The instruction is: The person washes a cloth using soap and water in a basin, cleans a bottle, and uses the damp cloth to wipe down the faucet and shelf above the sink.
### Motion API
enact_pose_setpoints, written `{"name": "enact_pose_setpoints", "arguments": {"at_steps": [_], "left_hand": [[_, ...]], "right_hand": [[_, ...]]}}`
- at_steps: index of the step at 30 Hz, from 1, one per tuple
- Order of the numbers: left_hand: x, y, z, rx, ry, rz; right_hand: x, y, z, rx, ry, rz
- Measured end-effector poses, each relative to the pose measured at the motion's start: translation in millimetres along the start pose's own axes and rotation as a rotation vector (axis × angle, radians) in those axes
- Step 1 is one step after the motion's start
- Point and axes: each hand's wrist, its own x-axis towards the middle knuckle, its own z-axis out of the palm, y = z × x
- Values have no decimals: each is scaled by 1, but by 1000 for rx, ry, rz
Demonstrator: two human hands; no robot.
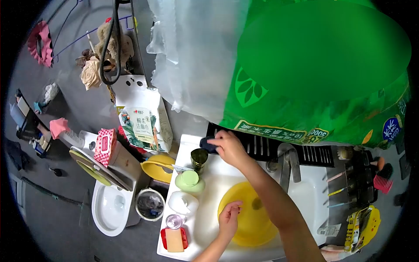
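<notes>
Over the white sink's corner, my right hand (229, 147) reaches to a dark rounded object (207, 145), its fingers closed at the edge of it. A dark green cup (199, 159) stands just below that object. My left hand (229, 218) hangs above a yellow basin (244, 231) in the sink, fingers loosely bent and a little apart, with nothing visible in them. The basin seems to hold water, with a dark round spot near its middle. A metal faucet (286, 168) is partly hidden behind my right forearm.
A green-lidded jar (190, 179), a white bottle (182, 203), a clear bottle (174, 221) and a red soap dish (185, 239) line the sink's left ledge. A large green bag (305, 113) hangs above. The toilet (109, 209) and a bin (150, 204) stand left.
</notes>
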Motion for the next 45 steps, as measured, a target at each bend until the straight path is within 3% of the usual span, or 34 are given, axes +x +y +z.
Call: {"name": "enact_pose_setpoints", "arguments": {"at_steps": [3, 7, 9, 15, 16, 19, 21, 23, 25, 28, 31, 34, 37, 38, 43, 45], "left_hand": [[-1, -3, 1, 23, -16, -7], [1, 1, 0, 47, 14, 11], [5, 5, 3, 35, 22, 7], [7, 15, 4, 78, 1, 19], [7, 14, 2, 83, -2, 13], [5, 5, 0, 70, -8, -9], [6, -2, 1, 45, -18, -18], [6, -5, 7, 46, -27, -18], [3, -10, 16, 40, -45, -32], [1, -15, 24, 53, -85, -47], [-5, -8, 24, 98, -100, -37], [-3, 2, 18, 111, -72, -27], [-6, 0, 12, 97, -43, -51], [-7, -2, 13, 82, -45, -60], [-9, -17, 21, 77, -64, -66], [-8, -30, 28, 104, -96, -71]], "right_hand": [[42, 24, 29, -81, 103, 426], [17, 19, 19, -65, 81, 36], [-11, -3, 2, -99, 64, -42], [-72, 16, -51, -316, 94, 367], [-89, 28, -59, -407, 214, 371], [-95, 30, -67, -551, 178, 584], [-82, 19, -52, -509, 292, 451], [-71, 17, -44, -153, 298, 322], [-77, 26, -50, -109, 310, 202], [-104, 37, -71, -89, 295, 371], [-84, 51, -72, -450, 268, 511], [-71, 108, -49, -493, 475, 411], [-93, 55, -88, -210, 174, 342], [-103, 58, -92, 28, 88, 269], [-82, 44, -77, -5, 9, 242], [-75, 34, -73, -189, 18, 205]]}}
